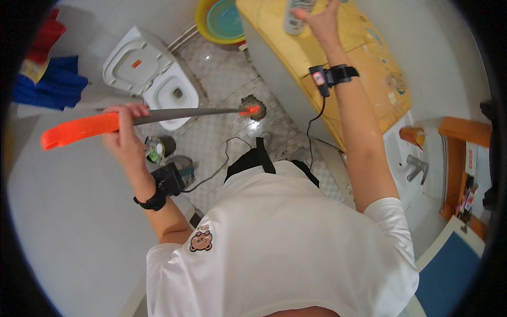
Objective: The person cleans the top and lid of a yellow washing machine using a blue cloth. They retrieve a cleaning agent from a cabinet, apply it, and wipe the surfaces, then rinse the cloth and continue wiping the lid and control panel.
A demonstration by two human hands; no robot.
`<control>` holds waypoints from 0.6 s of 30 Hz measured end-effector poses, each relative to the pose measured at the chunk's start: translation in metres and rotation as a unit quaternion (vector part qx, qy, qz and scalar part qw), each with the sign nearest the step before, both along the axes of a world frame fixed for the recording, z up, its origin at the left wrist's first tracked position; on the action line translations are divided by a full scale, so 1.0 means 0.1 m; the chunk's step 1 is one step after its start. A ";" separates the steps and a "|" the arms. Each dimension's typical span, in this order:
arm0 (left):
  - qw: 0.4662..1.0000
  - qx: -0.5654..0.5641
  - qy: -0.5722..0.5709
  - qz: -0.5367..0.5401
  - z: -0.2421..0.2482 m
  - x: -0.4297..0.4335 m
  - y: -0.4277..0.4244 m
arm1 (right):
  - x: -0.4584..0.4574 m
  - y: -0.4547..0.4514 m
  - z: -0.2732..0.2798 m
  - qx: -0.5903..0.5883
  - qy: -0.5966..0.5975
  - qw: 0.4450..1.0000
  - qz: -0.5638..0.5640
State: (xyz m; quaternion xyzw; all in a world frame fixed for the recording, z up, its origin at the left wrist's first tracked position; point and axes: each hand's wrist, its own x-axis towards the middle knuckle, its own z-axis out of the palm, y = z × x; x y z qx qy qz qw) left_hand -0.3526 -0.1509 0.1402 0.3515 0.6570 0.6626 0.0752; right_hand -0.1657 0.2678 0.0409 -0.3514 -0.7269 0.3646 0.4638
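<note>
My left hand (128, 134) grips the shaft of a long-handled mop near its orange plastic grip (81, 128). The grey shaft (186, 114) runs down across the toilet's front to an orange joint and a round, shaggy brown mop head (258, 113) on the wet tiles. At the top edge, my right hand (323, 25) is at a pale plastic bottle (294, 24) bearing writing, its thumb side against the bottle. The fingers run partly out of view, so a full hold cannot be made out. Below the bottle is a worn yellow covering (301, 49) over a wide ledge.
A white toilet (194, 95) with its lid raised stands at left. Nested basins (201, 23) are at the back. A small bin (154, 148) sits below the toilet. Cables hang from both wrist devices. At right are a washbasin (392, 158), an orange cup (412, 136) and a wooden-framed shelf (461, 130).
</note>
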 end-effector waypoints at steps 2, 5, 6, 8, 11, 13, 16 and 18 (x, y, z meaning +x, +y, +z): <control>1.000 0.022 -0.009 0.007 0.19 -0.06 -0.22 | -0.10 0.04 0.01 0.004 0.016 1.000 0.010; 0.999 -0.006 0.029 0.019 0.45 -0.17 -0.47 | -0.18 0.04 0.03 -0.018 0.046 0.997 0.064; 0.999 -0.007 0.045 0.022 0.52 -0.23 -0.54 | -0.21 0.04 0.02 -0.004 0.033 0.998 0.056; 0.997 -0.013 0.072 0.025 0.63 -0.33 -0.66 | -0.26 0.05 -0.03 0.015 0.022 0.999 0.040; 0.981 -0.067 0.157 0.089 0.78 -0.47 -0.81 | -0.30 0.11 -0.13 0.025 -0.008 1.000 -0.001; 0.976 -0.088 0.160 0.119 0.83 -0.55 -0.92 | -0.31 0.15 -0.18 0.043 -0.001 0.999 -0.024; 0.955 -0.164 0.172 0.175 0.73 -0.71 -1.10 | -0.32 0.14 -0.21 0.037 -0.009 0.998 -0.049; 0.939 -0.217 0.164 0.210 0.37 -0.87 -1.19 | -0.29 0.05 -0.19 0.038 -0.001 0.998 -0.058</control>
